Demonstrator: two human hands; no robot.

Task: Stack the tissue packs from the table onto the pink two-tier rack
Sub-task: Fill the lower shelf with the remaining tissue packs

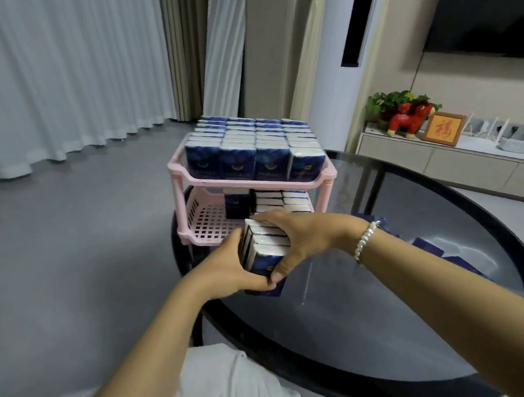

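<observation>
The pink two-tier rack stands at the far left edge of the round glass table. Its top tier is packed with upright dark blue tissue packs. The lower tier holds several packs on its right half, and its left half shows bare pink grid. Both hands squeeze a bundle of several blue tissue packs just in front of the lower tier. My left hand presses its left side. My right hand, with a bead bracelet on the wrist, covers its top and right side.
More blue tissue packs lie on the glass behind my right forearm. White curtains hang at the left. A low cabinet with a red toy, a plant and a framed picture stands at the right. A dark screen hangs above it.
</observation>
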